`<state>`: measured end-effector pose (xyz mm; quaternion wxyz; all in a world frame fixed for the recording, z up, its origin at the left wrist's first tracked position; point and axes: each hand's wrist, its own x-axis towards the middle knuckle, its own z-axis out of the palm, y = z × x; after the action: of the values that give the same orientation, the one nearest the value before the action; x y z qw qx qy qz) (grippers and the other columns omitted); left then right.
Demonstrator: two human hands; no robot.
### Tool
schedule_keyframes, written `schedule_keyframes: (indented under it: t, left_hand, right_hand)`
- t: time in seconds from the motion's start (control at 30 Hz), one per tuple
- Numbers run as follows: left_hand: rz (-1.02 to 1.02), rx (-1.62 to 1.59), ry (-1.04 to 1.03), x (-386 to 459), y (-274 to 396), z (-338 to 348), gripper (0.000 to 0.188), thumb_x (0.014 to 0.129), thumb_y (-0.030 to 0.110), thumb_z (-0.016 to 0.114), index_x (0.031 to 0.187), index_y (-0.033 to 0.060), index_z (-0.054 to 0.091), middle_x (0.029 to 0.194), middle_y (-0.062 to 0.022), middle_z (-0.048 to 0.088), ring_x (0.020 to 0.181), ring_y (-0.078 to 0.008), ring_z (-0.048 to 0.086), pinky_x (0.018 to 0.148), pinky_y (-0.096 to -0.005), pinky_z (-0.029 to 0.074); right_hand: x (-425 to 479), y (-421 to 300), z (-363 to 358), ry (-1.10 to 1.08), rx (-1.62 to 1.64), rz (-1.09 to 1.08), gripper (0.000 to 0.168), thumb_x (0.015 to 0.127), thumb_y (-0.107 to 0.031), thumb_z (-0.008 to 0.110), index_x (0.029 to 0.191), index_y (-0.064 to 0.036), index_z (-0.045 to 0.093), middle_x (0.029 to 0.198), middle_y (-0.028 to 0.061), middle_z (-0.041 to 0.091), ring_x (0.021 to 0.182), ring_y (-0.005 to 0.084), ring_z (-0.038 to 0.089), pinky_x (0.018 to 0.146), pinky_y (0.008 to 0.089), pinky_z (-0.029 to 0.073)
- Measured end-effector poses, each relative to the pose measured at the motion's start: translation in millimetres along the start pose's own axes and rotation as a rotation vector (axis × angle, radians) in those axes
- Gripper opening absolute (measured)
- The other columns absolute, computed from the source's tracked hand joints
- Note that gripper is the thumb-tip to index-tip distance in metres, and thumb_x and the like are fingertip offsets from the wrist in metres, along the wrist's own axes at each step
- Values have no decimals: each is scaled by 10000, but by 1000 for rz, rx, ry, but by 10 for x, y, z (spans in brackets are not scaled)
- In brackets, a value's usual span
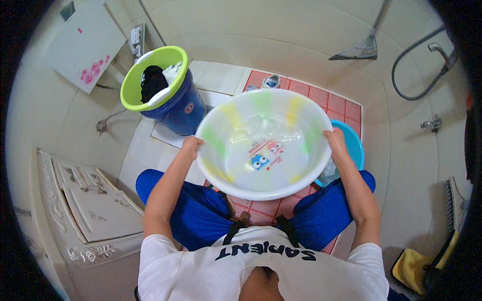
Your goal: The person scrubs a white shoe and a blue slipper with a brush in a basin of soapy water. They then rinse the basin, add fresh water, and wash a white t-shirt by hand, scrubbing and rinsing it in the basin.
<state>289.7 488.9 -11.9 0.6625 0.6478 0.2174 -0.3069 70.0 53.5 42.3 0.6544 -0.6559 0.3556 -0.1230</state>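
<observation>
A large white plastic basin [241, 177] with green and yellow bands is held before me, between my knees. Clear water seems to glint inside it, over printed cartoon figures on the bottom. My left hand [192, 146] grips the rim on the left side, and my right hand [335, 140] has hold of the opposite rim. Behind my right hand is a turquoise basin [354, 141], partly hidden by the white one and my forearm; pale cloth [329, 171] shows in it.
A green basin [130, 96] holding black and white cloth sits on a blue bucket [180, 118] at the left. Red mesh matting [340, 113] covers part of the tiled floor, with a shoe [271, 81] at the back. A carved cabinet [101, 203] stands left; a brush [453, 199] is at right.
</observation>
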Motion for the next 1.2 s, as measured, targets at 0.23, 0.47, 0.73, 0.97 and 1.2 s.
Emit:
schedule_keyframes:
  t: [0.23, 0.47, 0.73, 0.97, 1.2]
  left_hand:
    - [19, 4, 91, 648, -829, -50, 277, 683, -26, 535, 942, -124, 524, 897, -240, 577, 757, -353, 598, 663, -476, 490]
    - [1, -59, 206, 538, -798, 3, 429, 688, -50, 492, 1116, -23, 460, 979, -228, 565, 794, -320, 596, 664, -437, 493]
    - [6, -25, 102, 697, -897, -79, 686, 709, -52, 435, 1360, 108, 289, 1140, -182, 539, 919, -279, 593, 729, -385, 503]
    - [80, 75, 151, 1403, -1120, -122, 649, 711, -8, 437, 1342, 119, 344, 1182, -148, 534, 939, -260, 590, 758, -342, 493]
    - [39, -229, -57, 1829, -1225, -67, 651, 661, -11, 467, 1301, 81, 394, 1128, -126, 558, 974, -256, 546, 810, -347, 434]
  right_hand:
    - [335, 82, 126, 25, -154, -157, 211, 720, -64, 549, 884, 62, 589, 779, 138, 620, 636, 200, 590, 565, 324, 463]
    - [539, -618, 668, -123, -272, -163, 247, 681, -78, 572, 885, 59, 596, 782, 140, 620, 636, 202, 588, 573, 327, 465]
    - [760, -1198, 1347, -66, -446, -204, 268, 657, -112, 596, 861, 60, 610, 769, 146, 619, 666, 236, 591, 612, 335, 459]
    - [1094, -1489, 1881, -50, -522, -311, 286, 656, -144, 613, 849, 67, 607, 751, 154, 610, 659, 246, 583, 603, 357, 447]
    - [1267, -1883, 2582, -121, -612, -296, 302, 659, -156, 629, 836, 87, 600, 722, 156, 592, 635, 245, 569, 584, 375, 443]
